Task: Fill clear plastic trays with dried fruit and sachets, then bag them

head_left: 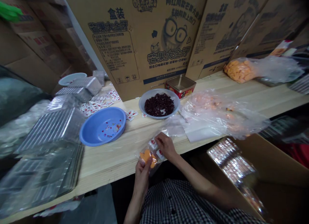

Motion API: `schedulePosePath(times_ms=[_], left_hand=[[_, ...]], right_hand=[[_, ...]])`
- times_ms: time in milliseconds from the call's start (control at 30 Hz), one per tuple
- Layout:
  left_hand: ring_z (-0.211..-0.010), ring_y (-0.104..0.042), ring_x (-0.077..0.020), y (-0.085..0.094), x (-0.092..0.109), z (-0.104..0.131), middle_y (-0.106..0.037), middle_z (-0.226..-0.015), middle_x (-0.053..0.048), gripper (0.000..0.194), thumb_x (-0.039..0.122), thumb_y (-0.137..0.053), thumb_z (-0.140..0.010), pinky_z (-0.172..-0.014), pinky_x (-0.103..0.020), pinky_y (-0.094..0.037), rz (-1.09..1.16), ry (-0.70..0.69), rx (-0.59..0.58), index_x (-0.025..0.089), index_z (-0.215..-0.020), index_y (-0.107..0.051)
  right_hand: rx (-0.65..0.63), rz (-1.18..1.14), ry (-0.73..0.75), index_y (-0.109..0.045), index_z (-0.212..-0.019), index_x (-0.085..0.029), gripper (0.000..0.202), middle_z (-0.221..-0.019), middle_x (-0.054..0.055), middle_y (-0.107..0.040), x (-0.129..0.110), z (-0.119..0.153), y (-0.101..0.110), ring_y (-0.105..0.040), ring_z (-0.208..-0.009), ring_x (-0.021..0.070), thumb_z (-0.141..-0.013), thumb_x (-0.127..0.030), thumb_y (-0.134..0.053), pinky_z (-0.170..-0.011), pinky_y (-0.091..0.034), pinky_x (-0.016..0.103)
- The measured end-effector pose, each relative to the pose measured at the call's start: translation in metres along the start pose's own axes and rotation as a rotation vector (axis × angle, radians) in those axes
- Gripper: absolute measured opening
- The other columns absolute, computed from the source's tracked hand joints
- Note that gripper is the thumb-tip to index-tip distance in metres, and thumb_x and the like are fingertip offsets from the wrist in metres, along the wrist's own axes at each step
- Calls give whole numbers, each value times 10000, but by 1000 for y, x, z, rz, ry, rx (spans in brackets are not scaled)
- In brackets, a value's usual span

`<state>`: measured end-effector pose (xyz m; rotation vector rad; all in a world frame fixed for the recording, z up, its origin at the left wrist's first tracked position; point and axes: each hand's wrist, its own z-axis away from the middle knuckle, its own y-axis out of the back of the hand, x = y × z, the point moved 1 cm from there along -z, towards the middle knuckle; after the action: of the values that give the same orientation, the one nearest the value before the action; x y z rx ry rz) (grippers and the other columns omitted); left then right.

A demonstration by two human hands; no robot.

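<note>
My left hand [143,174] grips the near left end of a small clear plastic tray [140,152] at the table's front edge, thumb on top. Orange pieces [145,155] lie in its near part. White packets with red print [152,143] are in its far part. Over that far end my right hand [166,147] is closed, its fingertips pinched at one of the packets; the fingers partly hide it. Beyond the hands stands a grey bowl [177,103] of dark red pieces [159,104]. To the left is a blue basin [83,133] with a few small coloured bits.
Stacked clear trays [53,127] and scattered packets [101,101] lie left. Tall cardboard boxes [135,56] line the back, with a red tin [181,85] before them. On the right are a plastic bag [217,114] of orange pieces and an open carton [277,166] holding packed trays.
</note>
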<state>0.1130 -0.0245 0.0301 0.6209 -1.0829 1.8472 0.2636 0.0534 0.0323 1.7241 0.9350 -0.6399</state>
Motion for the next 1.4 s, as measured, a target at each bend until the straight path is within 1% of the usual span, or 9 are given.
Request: schedulePosePath(times_ms=[133,300,533,667,767,967,1067,1267,1400], left_hand=[[-1057,-705,-259,-3,-11,-1,-747,-1124,-124,511,308,-861,-675,-955,-343,-529,141,75,-69,140,-1123,-682],[-1070,-699,-251,-16,-28,-14,-749,-1119,-116,453,238,-859,-676,-1008,-362,-511,280,103,-92,142,-1086,-694],[-1082,-689,-252,-30,-23,-7,-737,-1150,-116,503,311,-866,-666,-974,-348,-516,226,13,-26,155,-1112,-694],[-1063,-696,-259,-25,-13,3,-732,-1162,-124,507,360,-832,-713,-961,-359,-514,101,-28,-83,153,-1148,-678],[-1042,-698,-257,-20,-10,0,-738,-1137,-122,507,383,-824,-716,-925,-348,-525,61,-61,-71,146,-1137,-670],[-751,-692,-165,-3,-18,-18,-735,-833,-26,437,401,-867,-629,-714,-258,-537,91,-87,42,163,-932,-661],[-752,-684,-161,1,-24,-21,-716,-793,-4,403,348,-887,-589,-748,-269,-545,140,-77,42,175,-859,-642],[-1050,-674,-230,7,-9,-10,-726,-1054,-86,342,338,-819,-693,-997,-362,-504,81,32,-160,179,-971,-700],[-1031,-681,-223,22,0,-6,-717,-1112,-116,415,312,-800,-737,-954,-360,-522,-86,55,-256,164,-1110,-694]], right_hand=[[-20,190,-21,-619,-872,-194,113,-855,37,-609,19,7,14,-575,-795,177,-912,-162,-518,-730,-426,269],[-89,306,-30,-653,-1081,-196,242,-979,69,-667,39,27,35,-625,-922,205,-927,-126,-480,-806,-464,291],[-93,273,-22,-653,-1113,-196,253,-1053,81,-699,17,35,25,-654,-979,205,-955,-141,-463,-845,-476,290],[-44,260,-102,-663,-1024,-191,216,-986,73,-706,2,15,17,-660,-923,198,-951,-132,-468,-806,-460,275],[-83,197,-116,-670,-949,-188,198,-919,64,-711,-9,6,8,-665,-873,196,-926,-106,-491,-797,-454,276],[-212,-9,-50,-690,-957,-193,235,-946,51,-721,-42,28,-26,-671,-891,183,-883,-63,-508,-809,-475,268],[-247,-40,-27,-702,-1001,-197,241,-989,50,-723,-49,40,-36,-671,-926,186,-878,-75,-535,-827,-479,272],[-242,-94,-102,-704,-919,-193,240,-894,27,-721,-32,37,-28,-665,-832,163,-848,-41,-532,-770,-470,253],[-266,-98,-96,-703,-879,-183,224,-850,31,-713,-28,36,-28,-652,-791,162,-850,-48,-526,-747,-463,253]])
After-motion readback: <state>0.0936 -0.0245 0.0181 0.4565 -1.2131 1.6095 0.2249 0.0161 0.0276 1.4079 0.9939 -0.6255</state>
